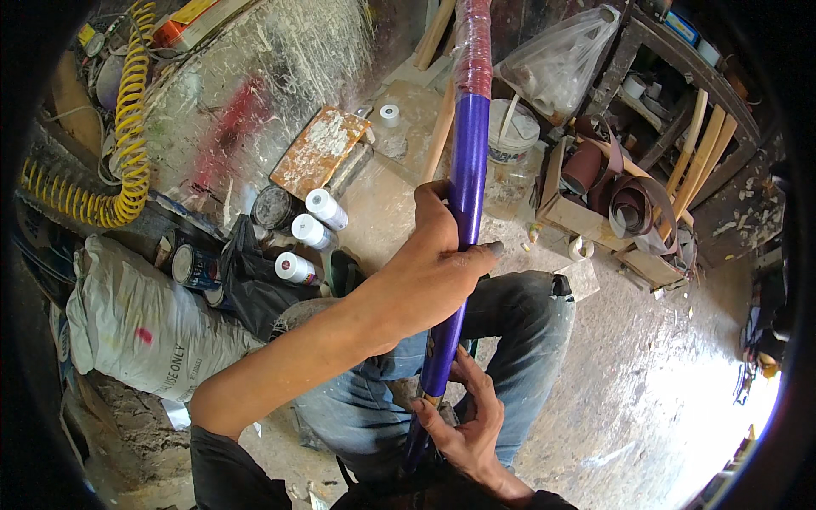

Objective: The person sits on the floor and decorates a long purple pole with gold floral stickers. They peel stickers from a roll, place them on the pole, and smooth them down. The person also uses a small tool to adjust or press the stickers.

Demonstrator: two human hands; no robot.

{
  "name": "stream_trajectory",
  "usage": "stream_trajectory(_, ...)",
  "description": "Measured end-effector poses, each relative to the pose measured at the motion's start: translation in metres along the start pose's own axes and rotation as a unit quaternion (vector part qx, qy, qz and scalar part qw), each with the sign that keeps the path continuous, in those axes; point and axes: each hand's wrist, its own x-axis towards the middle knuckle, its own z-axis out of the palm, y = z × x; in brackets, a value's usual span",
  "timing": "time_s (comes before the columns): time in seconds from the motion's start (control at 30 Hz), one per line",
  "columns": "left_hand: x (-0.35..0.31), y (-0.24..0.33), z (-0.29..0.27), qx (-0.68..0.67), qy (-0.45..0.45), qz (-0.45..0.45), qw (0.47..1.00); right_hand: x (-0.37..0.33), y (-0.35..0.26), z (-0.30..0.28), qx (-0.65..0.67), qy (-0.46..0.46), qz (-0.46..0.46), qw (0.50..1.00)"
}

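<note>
R hand [476, 435] grip pinching purple pole [468, 161] at gold band [432, 398], above jeans [344, 429]; L hand [442, 259] grip wrapped round it approx mid-length. Pole slants up & away. Prog: purple finish looks done, far end in clear film wrap [473, 59]; band prob WIP, can't tell what's left

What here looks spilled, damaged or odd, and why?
A red smear on the scuffed panel, upper left, looks like stray paint; right of the purple pole, brown sandpaper strips curl untidily from a wooden box.

Spray cans [311, 231] and sandpaper rolls [582, 167] show a workshop.
</note>
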Motion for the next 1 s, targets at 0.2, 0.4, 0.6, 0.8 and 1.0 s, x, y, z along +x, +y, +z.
stream_trajectory(0.2,0.002,0.002,0.0,0.006,-0.003,0.008,1.0,0.001,0.001,-0.001,0.026,0.001,0.003,1.0)
stream_trajectory(0.4,0.011,0.0,-0.001,-0.012,-0.016,-0.023,1.0,0.003,0.002,-0.002,0.031,0.028,-0.001,0.999)
stream_trajectory(0.6,0.02,-0.008,-0.009,-0.069,-0.038,0.012,0.997,0.005,0.0,-0.007,-0.034,0.012,-0.014,0.999)
stream_trajectory(0.8,0.023,-0.008,-0.005,-0.104,-0.055,-0.009,0.993,0.007,-0.005,-0.014,-0.076,0.01,-0.026,0.997)
stream_trajectory(1.0,0.025,-0.005,-0.003,-0.108,-0.064,-0.005,0.992,0.008,-0.005,-0.019,-0.084,0.011,-0.039,0.996)
